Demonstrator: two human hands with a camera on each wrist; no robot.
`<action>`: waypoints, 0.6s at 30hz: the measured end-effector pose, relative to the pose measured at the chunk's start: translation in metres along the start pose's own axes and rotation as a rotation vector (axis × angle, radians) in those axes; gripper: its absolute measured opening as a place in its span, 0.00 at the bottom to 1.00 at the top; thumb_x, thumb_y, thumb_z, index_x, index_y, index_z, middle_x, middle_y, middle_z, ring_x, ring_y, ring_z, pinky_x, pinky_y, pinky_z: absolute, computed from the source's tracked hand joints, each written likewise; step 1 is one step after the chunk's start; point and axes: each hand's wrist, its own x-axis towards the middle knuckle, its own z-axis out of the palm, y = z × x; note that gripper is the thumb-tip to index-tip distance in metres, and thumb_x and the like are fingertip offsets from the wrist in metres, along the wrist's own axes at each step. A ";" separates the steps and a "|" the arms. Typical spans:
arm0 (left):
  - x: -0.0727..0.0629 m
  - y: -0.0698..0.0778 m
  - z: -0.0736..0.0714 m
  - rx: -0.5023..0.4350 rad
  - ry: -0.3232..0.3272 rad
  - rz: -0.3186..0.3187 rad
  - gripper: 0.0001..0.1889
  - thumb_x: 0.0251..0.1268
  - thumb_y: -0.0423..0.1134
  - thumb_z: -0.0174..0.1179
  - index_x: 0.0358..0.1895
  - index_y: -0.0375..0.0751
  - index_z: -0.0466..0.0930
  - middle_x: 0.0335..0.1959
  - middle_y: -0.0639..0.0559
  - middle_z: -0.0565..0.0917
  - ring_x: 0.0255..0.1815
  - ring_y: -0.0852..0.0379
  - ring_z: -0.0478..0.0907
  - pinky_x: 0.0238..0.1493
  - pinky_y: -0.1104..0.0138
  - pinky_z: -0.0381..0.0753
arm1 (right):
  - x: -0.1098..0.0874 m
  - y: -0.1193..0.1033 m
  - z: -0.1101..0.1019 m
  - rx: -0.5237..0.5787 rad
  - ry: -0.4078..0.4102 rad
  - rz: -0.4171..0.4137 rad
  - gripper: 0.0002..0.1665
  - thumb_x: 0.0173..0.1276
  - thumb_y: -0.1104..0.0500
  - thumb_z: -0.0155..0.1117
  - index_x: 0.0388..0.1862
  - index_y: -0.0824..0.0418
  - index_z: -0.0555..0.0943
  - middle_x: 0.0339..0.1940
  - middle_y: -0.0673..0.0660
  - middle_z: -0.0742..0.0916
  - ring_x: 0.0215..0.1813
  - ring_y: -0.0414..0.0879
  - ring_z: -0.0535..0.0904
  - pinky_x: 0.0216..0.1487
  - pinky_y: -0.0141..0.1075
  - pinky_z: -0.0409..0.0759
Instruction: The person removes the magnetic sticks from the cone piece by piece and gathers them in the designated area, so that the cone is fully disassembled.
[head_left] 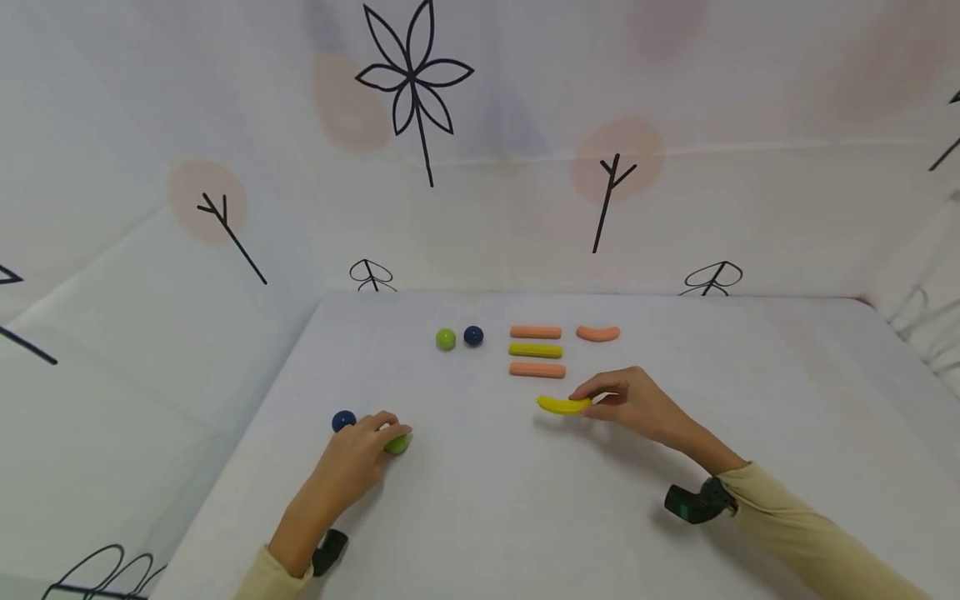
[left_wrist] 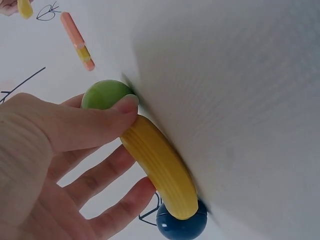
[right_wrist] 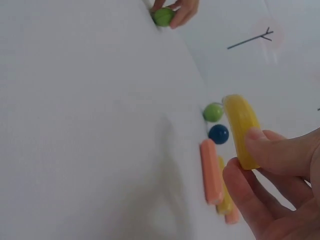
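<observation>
My left hand (head_left: 356, 458) is low at the table's left side, pinching a green ball (left_wrist: 104, 94) between thumb and fingers. Beside that ball a yellow curved stick (left_wrist: 162, 167) lies along the surface under the hand, hidden in the head view. Its far end meets a dark blue ball (left_wrist: 182, 226), which shows just past the knuckles in the head view. Right of centre, my right hand (head_left: 637, 408) holds another yellow curved stick (head_left: 558, 405) by one end, raised over the table with a shadow below. Thumb and fingertips grip it in the right wrist view.
At the back of the white table (head_left: 480, 517) sit a green ball (head_left: 446, 339) and a dark blue ball (head_left: 473, 336). To their right, a straight yellow stick (head_left: 536, 351) lies between two salmon sticks (head_left: 536, 332), with a curved salmon stick (head_left: 597, 333) alongside. Patterned cloth (head_left: 495, 225) hangs behind.
</observation>
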 end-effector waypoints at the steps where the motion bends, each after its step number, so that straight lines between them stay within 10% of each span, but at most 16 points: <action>1: 0.000 0.000 0.000 -0.001 -0.001 -0.002 0.18 0.49 0.24 0.68 0.45 0.44 0.85 0.45 0.50 0.81 0.36 0.53 0.80 0.33 0.65 0.80 | -0.001 0.002 -0.002 0.002 0.008 0.007 0.12 0.59 0.64 0.69 0.44 0.60 0.85 0.42 0.53 0.87 0.45 0.45 0.81 0.44 0.33 0.80; 18: -0.001 -0.001 0.003 0.001 0.025 0.009 0.19 0.49 0.21 0.65 0.45 0.45 0.85 0.44 0.49 0.81 0.35 0.55 0.78 0.33 0.65 0.79 | -0.001 0.035 -0.046 -0.123 0.159 0.114 0.14 0.60 0.62 0.69 0.46 0.60 0.85 0.44 0.56 0.86 0.46 0.44 0.81 0.45 0.29 0.79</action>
